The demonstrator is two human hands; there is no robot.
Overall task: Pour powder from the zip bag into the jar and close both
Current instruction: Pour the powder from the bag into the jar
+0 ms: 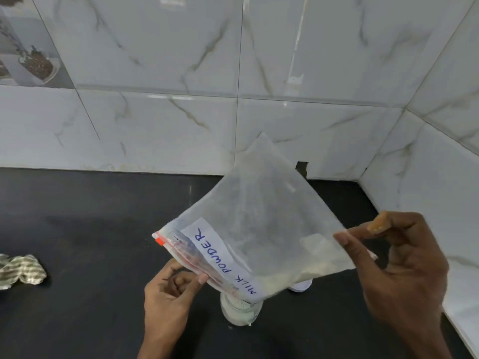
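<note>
Pouring is underway: my left hand [173, 288] pinches the zip bag [256, 226] mouth over the jar [239, 313] at six o'clock; my right hand [399, 265] pinches its side. Closing both remains.

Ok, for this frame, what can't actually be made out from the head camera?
- Jar mouth: covered by the zip bag, so neither the opening nor any powder flow shows.
- White object behind the bag: mostly hidden, possibly the lid, cannot tell.
- Bag's zip: whether it is open is unclear where the left hand pinches it.
- Right hand: arm cut off by the bottom edge.
- Cloth: cut by the left edge.
</note>
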